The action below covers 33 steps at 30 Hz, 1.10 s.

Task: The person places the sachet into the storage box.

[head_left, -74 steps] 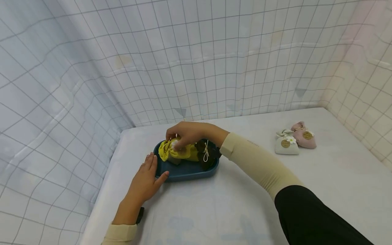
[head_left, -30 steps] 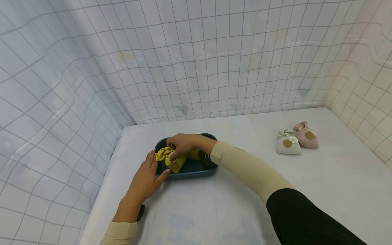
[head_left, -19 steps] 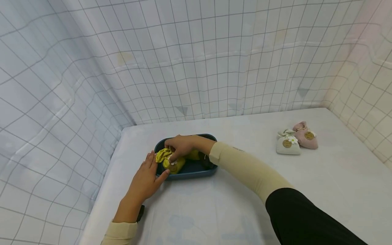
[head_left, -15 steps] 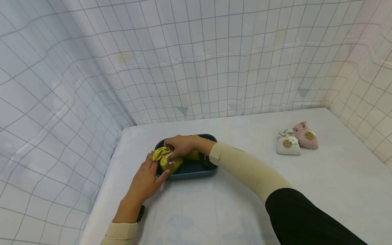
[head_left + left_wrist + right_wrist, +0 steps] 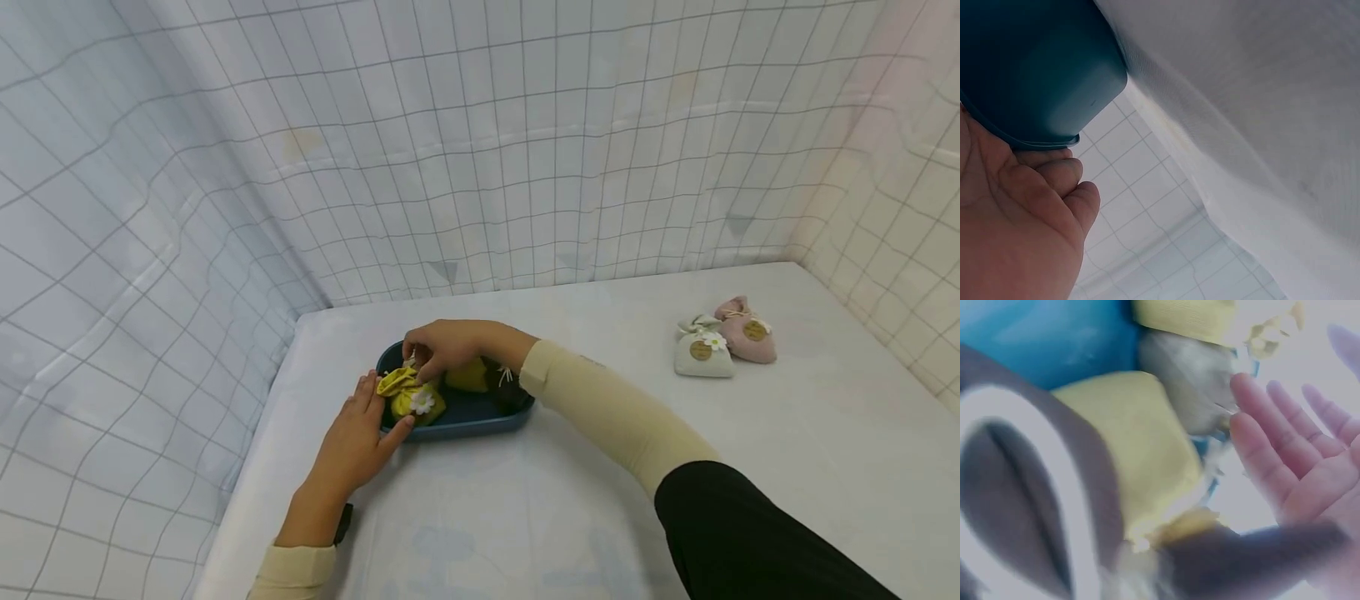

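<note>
A dark blue oval tray [image 5: 465, 429] holds several small drawstring pouches. At its left end lies a yellow pouch [image 5: 401, 406] with a white flower. Behind it sit another yellow pouch [image 5: 467, 377] and a dark brown pouch [image 5: 504, 393]; a grey pouch [image 5: 1185, 384] shows in the right wrist view. My right hand [image 5: 453, 343] hovers over the tray, fingertips just above the flowered pouch's neck, fingers extended and apart from the pouches in the right wrist view. My left hand [image 5: 358, 437] rests against the tray's left end, fingers along the rim, thumb by the front side.
A white pouch [image 5: 702, 350] and a pink pouch [image 5: 746, 333], each with a round tag, lie together on the white-covered table [image 5: 600, 492] at the right. A grid-patterned curtain [image 5: 495, 167] hangs behind and at both sides.
My right hand brought the yellow pouch down and leftward to the tray's left end, then let go and rose slightly, baring the flower. The left hand has stayed against the tray.
</note>
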Each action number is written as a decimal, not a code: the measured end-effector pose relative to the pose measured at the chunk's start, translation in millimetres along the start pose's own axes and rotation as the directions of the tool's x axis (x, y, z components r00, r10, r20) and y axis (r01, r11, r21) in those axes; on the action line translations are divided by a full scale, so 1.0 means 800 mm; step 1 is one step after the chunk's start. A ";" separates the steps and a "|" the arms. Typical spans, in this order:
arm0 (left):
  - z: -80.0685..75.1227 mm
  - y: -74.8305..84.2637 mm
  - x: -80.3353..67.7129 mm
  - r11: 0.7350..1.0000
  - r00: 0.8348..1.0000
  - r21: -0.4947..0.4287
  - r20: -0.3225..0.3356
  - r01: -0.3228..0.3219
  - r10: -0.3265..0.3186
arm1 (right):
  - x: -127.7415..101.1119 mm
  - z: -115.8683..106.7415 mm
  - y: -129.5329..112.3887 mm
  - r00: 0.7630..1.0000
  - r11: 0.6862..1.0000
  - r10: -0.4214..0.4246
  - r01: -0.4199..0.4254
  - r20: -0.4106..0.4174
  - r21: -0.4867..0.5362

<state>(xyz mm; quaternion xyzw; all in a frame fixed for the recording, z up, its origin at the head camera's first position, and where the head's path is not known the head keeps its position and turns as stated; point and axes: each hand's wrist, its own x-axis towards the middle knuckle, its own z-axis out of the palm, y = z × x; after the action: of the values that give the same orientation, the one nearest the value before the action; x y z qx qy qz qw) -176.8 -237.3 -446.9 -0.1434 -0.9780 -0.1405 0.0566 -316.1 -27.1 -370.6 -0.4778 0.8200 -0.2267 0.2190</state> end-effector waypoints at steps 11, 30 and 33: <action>-0.001 0.002 0.002 1.000 0.999 0.003 0.029 0.023 -0.023 | -0.078 -0.049 0.008 0.981 0.993 -0.021 0.043 -0.194 0.109; 0.001 0.002 0.002 1.000 0.999 0.008 0.030 0.012 -0.012 | -0.288 -0.060 0.127 0.827 0.936 0.296 -0.153 -0.477 0.316; 0.002 0.001 0.003 1.000 0.999 0.011 0.035 0.012 -0.013 | -0.320 -0.057 0.137 0.781 0.914 0.372 -0.214 -0.502 0.344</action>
<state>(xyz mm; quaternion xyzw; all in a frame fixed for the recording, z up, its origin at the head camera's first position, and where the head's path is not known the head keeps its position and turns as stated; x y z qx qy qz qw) -179.0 -235.3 -447.5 -0.1394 -0.9805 -0.1328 0.0393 -303.0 254.9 -361.5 -0.2217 0.8740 -0.4274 0.0655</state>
